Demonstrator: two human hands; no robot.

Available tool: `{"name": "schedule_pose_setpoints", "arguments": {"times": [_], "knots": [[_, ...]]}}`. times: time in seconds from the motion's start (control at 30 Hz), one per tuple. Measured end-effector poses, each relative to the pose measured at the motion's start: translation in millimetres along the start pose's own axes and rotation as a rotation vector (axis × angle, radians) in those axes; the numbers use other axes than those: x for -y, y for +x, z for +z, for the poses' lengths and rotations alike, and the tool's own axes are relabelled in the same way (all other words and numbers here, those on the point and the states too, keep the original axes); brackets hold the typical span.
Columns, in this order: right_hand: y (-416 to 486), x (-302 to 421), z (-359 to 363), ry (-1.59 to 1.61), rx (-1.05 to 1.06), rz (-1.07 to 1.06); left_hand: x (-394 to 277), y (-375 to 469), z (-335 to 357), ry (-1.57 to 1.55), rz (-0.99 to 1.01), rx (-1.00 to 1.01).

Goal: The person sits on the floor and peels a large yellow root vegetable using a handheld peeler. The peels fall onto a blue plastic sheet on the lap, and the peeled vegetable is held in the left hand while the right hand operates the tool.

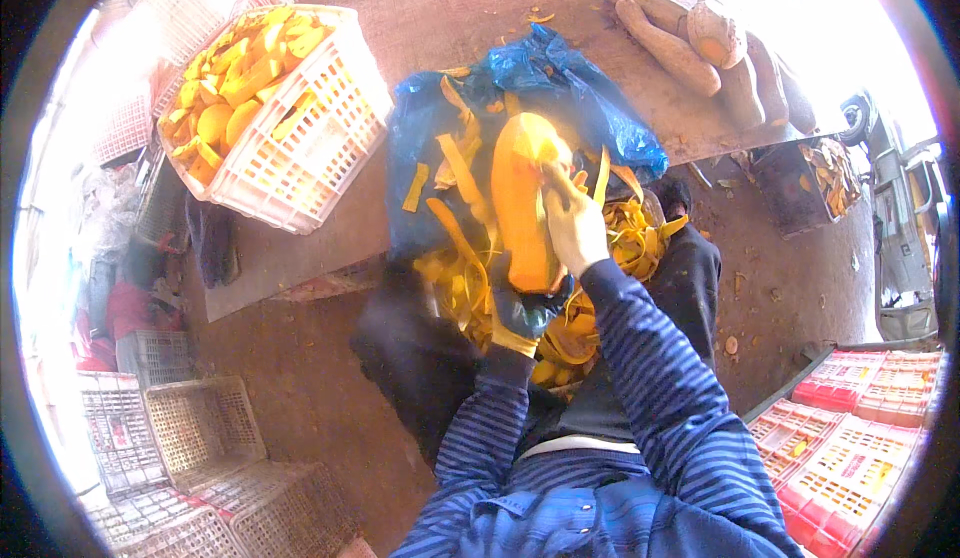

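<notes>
A long peeled orange squash (519, 205) is held over my lap, its broad end toward the table. My left hand (525, 319), in a dark glove with a yellow cuff, grips its near end from below. My right hand (576, 220) lies against the squash's right side with bent fingers; whether it holds a small tool is hidden. Beneath lies a blue plastic sheet (420, 123), with strips of peel (461, 172) scattered over it. Between my legs, a container holds a heap of curled peel (634, 235).
A white plastic crate (322, 145) of peeled squash pieces stands on the table (442, 10), left. Unpeeled squashes (667, 48) lie at the far right edge. A dark crate (787, 190) sits on the floor, right. More crates stack at lower left (202, 430) and lower right (840, 438).
</notes>
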State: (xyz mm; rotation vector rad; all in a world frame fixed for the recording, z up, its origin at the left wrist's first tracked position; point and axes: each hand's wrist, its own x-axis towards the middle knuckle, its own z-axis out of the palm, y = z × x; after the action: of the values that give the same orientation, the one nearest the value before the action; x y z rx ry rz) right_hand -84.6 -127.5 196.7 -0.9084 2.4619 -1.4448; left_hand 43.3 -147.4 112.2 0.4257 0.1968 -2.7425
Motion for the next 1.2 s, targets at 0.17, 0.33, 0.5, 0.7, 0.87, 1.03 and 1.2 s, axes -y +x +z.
{"name": "schedule_pose_setpoints", "arguments": {"times": [0.17,0.33,0.5,0.7,0.87,1.03,1.2], "knots": [[-60,12,-27,-0.01,0.18,0.198,-2,-3,-24,-0.079,0.014,0.121],[-92,16,-62,0.065,0.356,0.137,1,-10,-32,-0.154,-0.139,0.214],[-153,13,-75,0.22,0.352,0.313,4,-2,-21,0.012,-0.113,0.277],[-90,-6,-64,0.338,0.108,0.267,15,-12,-14,0.036,-0.001,0.023],[31,-18,-35,-0.003,0.01,-0.12,24,-16,-16,0.054,0.004,-0.024],[105,-26,-7,-0.148,0.056,0.002,26,-16,-19,0.024,0.002,-0.048],[101,-21,-3,-0.247,0.103,0.032,28,-17,-18,0.009,0.006,-0.06]]}}
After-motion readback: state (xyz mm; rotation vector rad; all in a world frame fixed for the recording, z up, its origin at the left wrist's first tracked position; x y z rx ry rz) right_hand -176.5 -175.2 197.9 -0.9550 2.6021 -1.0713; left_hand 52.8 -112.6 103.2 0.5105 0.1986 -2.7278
